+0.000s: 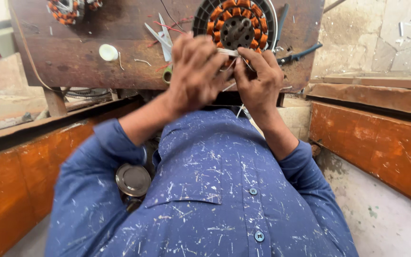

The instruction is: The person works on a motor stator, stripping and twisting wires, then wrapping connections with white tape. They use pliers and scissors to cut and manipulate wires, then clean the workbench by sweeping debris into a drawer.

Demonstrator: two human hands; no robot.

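Observation:
A round motor stator with orange copper windings lies on the dark wooden bench. My left hand and my right hand are raised together at its near edge. Between the fingertips of both hands runs a thin white strip, pinched from each side. White wires trail down below my hands. My blue, paint-flecked shirt fills the lower part of the head view.
Scissors lie left of the stator, a white round cap further left. Blue-handled pliers rest at the right. A second wound stator sits top left. A round metal lid is by my left sleeve.

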